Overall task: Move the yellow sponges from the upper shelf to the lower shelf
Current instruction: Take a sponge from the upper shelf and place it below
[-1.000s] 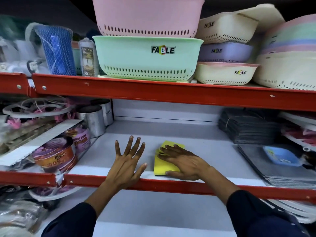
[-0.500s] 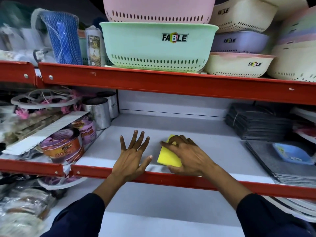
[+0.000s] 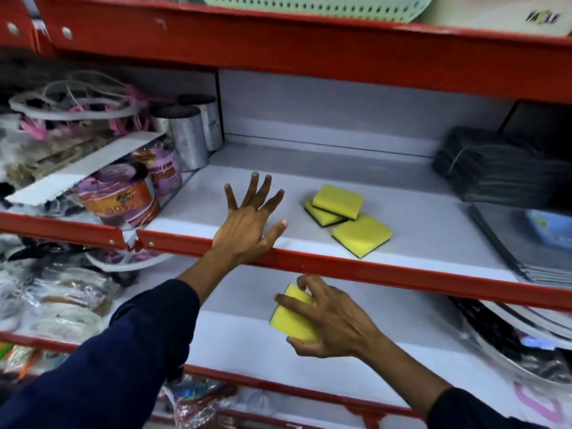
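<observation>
Three yellow sponges with dark undersides lie on the upper white shelf [image 3: 418, 218]: two stacked askew [image 3: 338, 201], [image 3: 320, 215] and one [image 3: 361, 234] nearer the red front rail. My right hand [image 3: 332, 320] grips a fourth yellow sponge [image 3: 291, 317] over the lower white shelf [image 3: 418, 351], below the red rail; whether the sponge touches that shelf I cannot tell. My left hand [image 3: 250, 224] rests flat with fingers spread on the upper shelf's front edge, left of the sponges.
Metal tins [image 3: 188, 137] and packaged rolls [image 3: 123, 199] crowd the upper shelf's left side. Dark stacked mats [image 3: 495, 171] and grey sheets [image 3: 526, 243] fill its right. Bagged goods [image 3: 62, 305] lie at the lower left, wrapped items [image 3: 510, 342] at lower right. Baskets sit on the top shelf.
My right hand has lifted one yellow sponge off the upper shelf and brought it down in front of the lower shelf. Three sponges now show there. The camera has tilted downward.
</observation>
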